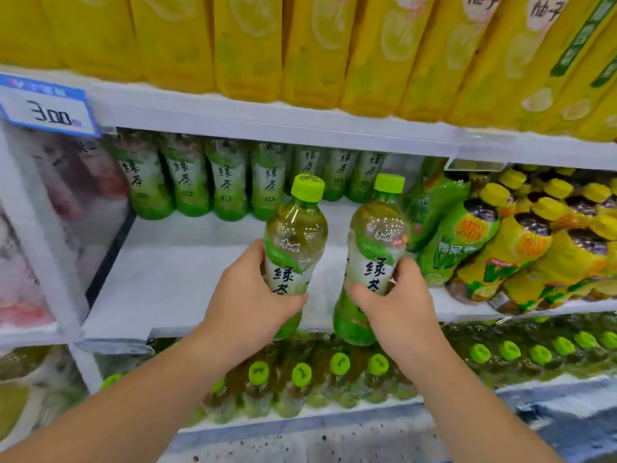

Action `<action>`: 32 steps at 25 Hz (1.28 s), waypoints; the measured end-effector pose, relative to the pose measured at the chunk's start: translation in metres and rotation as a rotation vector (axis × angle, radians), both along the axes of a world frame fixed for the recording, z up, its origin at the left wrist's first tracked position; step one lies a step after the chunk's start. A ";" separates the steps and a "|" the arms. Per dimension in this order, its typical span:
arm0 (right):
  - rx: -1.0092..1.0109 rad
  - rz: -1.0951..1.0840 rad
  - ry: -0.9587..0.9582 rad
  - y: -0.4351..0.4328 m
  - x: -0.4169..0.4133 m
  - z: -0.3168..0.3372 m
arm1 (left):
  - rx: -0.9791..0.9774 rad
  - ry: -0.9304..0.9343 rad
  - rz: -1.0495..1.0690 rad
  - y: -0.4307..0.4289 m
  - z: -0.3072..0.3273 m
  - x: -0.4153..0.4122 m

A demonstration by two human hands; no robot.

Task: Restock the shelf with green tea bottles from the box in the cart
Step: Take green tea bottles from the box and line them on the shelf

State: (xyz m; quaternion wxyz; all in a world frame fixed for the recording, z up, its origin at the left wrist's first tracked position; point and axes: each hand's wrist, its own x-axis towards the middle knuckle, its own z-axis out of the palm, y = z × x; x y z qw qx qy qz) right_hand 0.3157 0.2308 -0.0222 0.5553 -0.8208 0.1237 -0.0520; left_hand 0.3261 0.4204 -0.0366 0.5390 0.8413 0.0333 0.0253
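My left hand grips one green tea bottle round its label, and my right hand grips a second green tea bottle. Both bottles are upright with light green caps, held side by side just in front of the white middle shelf. A row of several green tea bottles stands at the back of that shelf. The shelf's front part is bare. The box and the cart are out of view.
Yellow and green bottles lie tumbled on the right part of the same shelf. Yellow cartons fill the shelf above, with a price tag at its left edge. Green-capped bottles fill the shelf below.
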 end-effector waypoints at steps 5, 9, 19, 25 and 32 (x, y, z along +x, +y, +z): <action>0.034 0.061 -0.136 -0.003 0.028 -0.036 | -0.119 -0.083 0.070 -0.014 -0.030 0.019; 0.008 0.146 -0.203 -0.007 0.041 -0.051 | -0.118 -0.118 0.027 -0.027 -0.036 0.035; -0.065 0.179 -0.093 -0.027 0.049 -0.075 | 0.123 -0.012 0.063 -0.018 -0.064 0.039; -0.086 0.137 -0.183 -0.032 0.106 -0.084 | 0.096 -0.043 0.165 -0.040 -0.065 0.089; -0.008 0.105 -0.239 -0.035 0.179 -0.094 | 0.131 -0.113 0.271 -0.053 -0.074 0.149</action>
